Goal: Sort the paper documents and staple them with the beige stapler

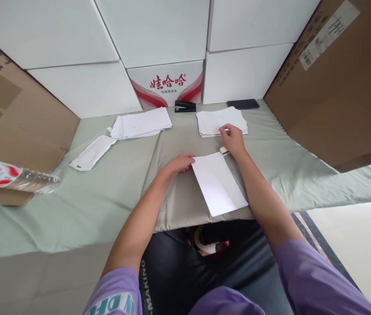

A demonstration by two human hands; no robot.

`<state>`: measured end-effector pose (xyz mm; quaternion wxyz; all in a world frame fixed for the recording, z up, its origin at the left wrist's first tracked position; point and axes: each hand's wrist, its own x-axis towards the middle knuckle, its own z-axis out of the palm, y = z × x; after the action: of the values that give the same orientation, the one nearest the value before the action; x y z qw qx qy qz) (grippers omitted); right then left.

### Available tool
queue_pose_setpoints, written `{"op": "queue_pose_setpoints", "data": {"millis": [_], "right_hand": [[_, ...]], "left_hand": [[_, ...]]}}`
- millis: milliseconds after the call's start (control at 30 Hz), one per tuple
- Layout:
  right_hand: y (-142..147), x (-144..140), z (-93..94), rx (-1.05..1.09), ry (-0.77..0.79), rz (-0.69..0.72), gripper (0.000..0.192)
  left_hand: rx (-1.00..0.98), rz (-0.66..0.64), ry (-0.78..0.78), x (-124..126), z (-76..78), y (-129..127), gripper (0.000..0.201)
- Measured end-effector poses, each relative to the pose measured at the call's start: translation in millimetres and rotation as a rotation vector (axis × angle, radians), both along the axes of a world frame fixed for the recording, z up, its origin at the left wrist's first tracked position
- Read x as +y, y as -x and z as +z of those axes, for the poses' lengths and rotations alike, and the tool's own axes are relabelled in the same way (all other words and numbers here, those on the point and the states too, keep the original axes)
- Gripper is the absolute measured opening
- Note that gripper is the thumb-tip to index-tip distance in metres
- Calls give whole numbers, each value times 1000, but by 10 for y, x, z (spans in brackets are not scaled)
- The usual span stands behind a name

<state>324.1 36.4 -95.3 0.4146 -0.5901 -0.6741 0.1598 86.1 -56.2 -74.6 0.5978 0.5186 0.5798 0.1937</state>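
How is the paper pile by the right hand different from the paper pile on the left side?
The right pile has the right hand resting on its near edge; the left pile is untouched. The left pile is fanned out and messier; the right pile is a little tidier. The black stapler lies between them at the back. Both are white sheets on the green cloth.

A white sheet (218, 183) lay flat, skewed, at the desk's near edge; a white paper stack (221, 121) sat toward the far edge.
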Motion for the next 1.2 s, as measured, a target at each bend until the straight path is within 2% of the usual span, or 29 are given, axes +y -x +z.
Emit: {"op": "queue_pose_setpoints", "data": {"millis": [367, 667, 800, 967, 1067, 1200], "right_hand": [[76, -109, 41, -259, 93, 62, 27], [163, -131, 83, -695, 262, 63, 33], [261, -140, 117, -865, 274, 76, 38], [375, -172, 142, -840, 314, -30, 39], [341, -190, 132, -749, 344, -27, 38], [235, -211, 80, -589, 277, -52, 33]], "left_hand": [[22, 15, -30, 11, -14, -15, 25], [20, -5, -32, 23, -16, -17, 25], [18, 2, -17, 58, -36, -8, 23], [13, 4, 20, 125, -34, -12, 22], [32, 19, 30, 129, 0, -29, 21], [53, 18, 10, 87, 17, -35, 22]]}}
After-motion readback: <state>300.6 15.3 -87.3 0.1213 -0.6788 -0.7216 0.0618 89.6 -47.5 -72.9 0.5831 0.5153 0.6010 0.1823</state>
